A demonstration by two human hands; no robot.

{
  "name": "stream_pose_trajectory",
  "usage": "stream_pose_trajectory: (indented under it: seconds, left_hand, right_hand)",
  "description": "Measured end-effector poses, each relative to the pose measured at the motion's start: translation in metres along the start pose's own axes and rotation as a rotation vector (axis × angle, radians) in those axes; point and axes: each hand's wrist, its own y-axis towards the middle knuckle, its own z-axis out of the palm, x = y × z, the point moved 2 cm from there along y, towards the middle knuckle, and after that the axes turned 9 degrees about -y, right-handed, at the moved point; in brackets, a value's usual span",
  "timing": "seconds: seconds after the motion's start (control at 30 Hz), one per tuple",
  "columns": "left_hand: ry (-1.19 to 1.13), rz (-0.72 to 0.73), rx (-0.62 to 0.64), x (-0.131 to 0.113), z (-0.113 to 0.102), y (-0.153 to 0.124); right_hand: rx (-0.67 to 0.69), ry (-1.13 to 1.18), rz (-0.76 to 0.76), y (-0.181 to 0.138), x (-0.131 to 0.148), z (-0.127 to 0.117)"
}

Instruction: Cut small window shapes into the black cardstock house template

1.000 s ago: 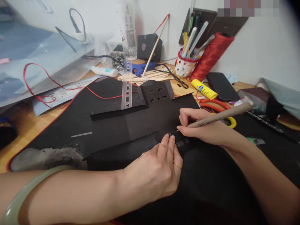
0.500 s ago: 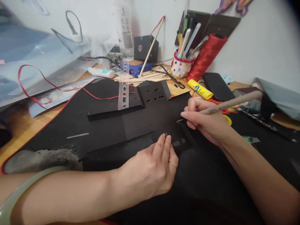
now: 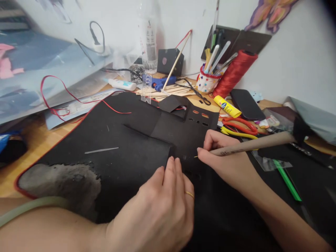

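Note:
A folded black card [image 3: 175, 131] with small cut-out shapes at its far right end lies on the dark mat. On the card's near part rests my left hand [image 3: 164, 203], its fingers stretched out, close together and pressing down. My right hand [image 3: 223, 154] grips a pen-like tool [image 3: 252, 144] with a thick grey-brown handle. Its thin yellowish tip points down at the card, just right of my left fingertips; whether it touches cannot be told. More small cut-outs show faintly near my left fingers.
Beyond my right hand lie red-handled pliers [image 3: 240, 125], a yellow glue stick [image 3: 227, 106] and a black phone [image 3: 247, 104]. A green cutter [image 3: 287, 180] lies at right. Behind stand a pen cup [image 3: 207, 81], a red thread spool [image 3: 235, 73] and a blue glue gun [image 3: 164, 83].
The black card has turned and shifted, its cut-out end now farther right. The clear ruler is now partly covered by it. My left hand and the tool tip are lower in view.

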Motion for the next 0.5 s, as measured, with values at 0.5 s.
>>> stream_pose_trajectory:
  seconds: [0.5]
  left_hand:
    - [-0.024, 0.137, -0.031, -0.014, 0.027, -0.002]
  right_hand:
    - [-0.016, -0.035, 0.060, -0.001, -0.004, 0.012]
